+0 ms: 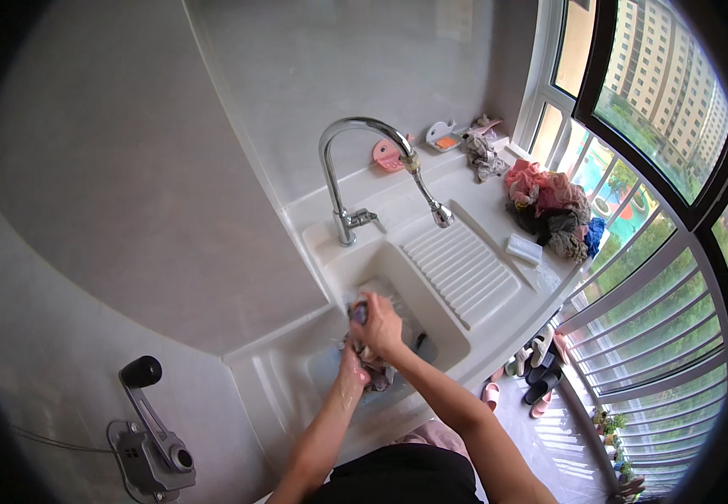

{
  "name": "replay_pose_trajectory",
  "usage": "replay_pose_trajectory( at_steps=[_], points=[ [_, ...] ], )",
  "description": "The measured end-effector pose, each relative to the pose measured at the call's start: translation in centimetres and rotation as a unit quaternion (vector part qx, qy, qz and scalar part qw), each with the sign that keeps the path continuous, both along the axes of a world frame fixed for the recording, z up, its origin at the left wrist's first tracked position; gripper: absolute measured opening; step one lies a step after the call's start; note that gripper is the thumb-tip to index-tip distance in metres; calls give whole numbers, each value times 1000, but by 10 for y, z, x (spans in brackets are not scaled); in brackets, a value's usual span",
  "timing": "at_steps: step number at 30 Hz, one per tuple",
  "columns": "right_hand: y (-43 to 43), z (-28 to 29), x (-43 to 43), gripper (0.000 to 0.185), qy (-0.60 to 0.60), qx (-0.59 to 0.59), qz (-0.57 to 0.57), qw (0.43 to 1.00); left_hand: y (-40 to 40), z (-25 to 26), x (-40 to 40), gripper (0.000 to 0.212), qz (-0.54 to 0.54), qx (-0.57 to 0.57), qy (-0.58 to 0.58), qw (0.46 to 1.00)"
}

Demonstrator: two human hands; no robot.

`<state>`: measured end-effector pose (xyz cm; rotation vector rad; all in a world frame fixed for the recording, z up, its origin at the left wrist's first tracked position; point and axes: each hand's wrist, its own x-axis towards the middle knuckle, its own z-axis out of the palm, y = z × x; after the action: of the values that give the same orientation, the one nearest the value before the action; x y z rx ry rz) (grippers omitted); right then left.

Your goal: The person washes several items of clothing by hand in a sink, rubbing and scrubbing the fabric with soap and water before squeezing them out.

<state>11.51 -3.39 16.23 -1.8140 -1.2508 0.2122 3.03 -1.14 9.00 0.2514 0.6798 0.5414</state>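
Note:
Over the sink basin of a white laundry sink, both of my hands are closed on a bunched, wet cloth of greyish and pinkish tones. My left hand grips it from below, its wrist wet. My right hand lies above, its fingers curled around another bunched part of the cloth. The fingers hide much of the fabric. Cloudy water stands in the basin beneath. A small dark thing shows near the right wall of the basin; I cannot tell what it is.
A chrome gooseneck faucet arches over the ribbed washboard. Beside the board lies a white soap bar, near a heap of garments. Whale-shaped soap dishes stand behind. A hand crank juts from the left wall; slippers lie on the floor.

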Motion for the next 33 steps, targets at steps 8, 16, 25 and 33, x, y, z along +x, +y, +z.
replay_pose_trajectory(
  at_steps=[8, 16, 25, 33],
  points=[
    [-40, 0, -53, 29, -132, 94, 142, 977, 11, 0, -12, 47, -2, 22, -60, 998],
    [-17, -14, -42, 32, -106, -15, -7, 994, 7, -6, -18, 46, -14, 14, -46, 999],
    [11, -30, 5, 28, -92, 138, -43, 985, 15, -23, -22, 46, -139, -29, -97, 985],
    [18, -20, 109, 22, 610, 144, -141, 767, 10, -2, -20, 20, -243, 195, -64, 948]
  ],
)
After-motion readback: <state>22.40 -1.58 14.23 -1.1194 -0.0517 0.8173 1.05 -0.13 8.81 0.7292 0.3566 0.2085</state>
